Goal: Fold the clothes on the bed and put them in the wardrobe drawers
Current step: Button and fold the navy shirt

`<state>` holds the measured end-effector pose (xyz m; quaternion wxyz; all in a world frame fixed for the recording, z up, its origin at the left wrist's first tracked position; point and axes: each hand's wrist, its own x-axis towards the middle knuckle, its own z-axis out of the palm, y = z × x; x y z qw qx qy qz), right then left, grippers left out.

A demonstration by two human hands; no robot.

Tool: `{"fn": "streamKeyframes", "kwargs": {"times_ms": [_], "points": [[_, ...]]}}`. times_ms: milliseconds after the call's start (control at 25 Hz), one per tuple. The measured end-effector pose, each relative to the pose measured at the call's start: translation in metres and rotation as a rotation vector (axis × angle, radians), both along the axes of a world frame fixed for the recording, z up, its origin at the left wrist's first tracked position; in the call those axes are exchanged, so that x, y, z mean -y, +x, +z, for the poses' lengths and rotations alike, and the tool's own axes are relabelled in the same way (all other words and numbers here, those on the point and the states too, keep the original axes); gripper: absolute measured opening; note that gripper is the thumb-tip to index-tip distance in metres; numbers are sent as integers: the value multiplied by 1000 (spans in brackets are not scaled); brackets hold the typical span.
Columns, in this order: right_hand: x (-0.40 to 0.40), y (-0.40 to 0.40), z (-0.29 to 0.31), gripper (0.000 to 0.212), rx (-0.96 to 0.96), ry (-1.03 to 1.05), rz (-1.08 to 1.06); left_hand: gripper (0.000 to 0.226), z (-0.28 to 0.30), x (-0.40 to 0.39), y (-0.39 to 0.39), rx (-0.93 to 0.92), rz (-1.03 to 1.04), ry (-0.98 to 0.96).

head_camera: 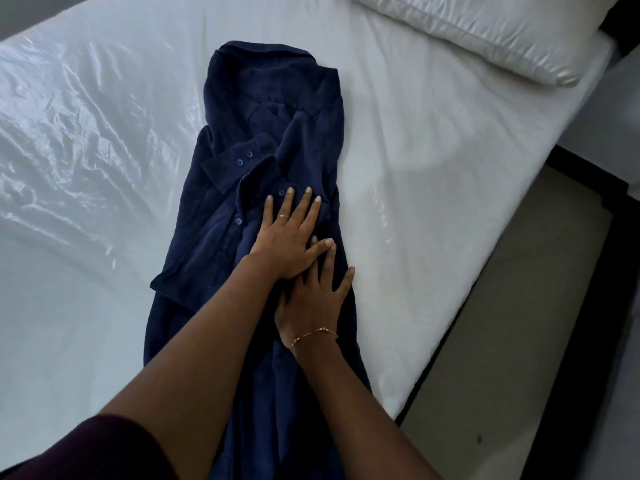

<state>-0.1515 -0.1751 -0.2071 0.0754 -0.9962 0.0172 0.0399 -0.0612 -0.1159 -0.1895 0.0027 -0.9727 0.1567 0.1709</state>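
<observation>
Both hands (294,237) flat on navy shirt (263,140), bed (415,150)

1. Bedroom, in a home or a hotel; can't tell which.
2. Bed (433,174) fills most of the view: white fitted sheet over a mattress, with a glossy wrinkled plastic-like cover on the left part.
3. White pillow (485,32) lies at the top right corner of the bed.
4. Dark bed frame edge (450,344) runs along the right side, with plain pale floor (502,341) beside it.
5. Navy button-up shirt (242,140) is laid out flat on the sheet.
</observation>
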Motion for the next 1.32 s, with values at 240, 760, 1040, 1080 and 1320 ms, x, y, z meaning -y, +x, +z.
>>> {"fn": "streamKeyframes", "kwargs": {"times_ms": [240,760,1040,1080,1320], "points": [[14,-6,-9,62,26,22,55,67,6,-2,-23,175,123,-441],[33,-170,-17,48,61,25,43,57,3,-71,-222,363,891,-237],[38,-245,-16,45,171,-38,364,65,17,-84,-293,151,965,-383],[37,-248,-17,46,220,-28,445,60,18,-87,-298,129,938,-444],[62,-230,-3,51,463,233,119,33,24,-121,-323,204,940,-835]]}}
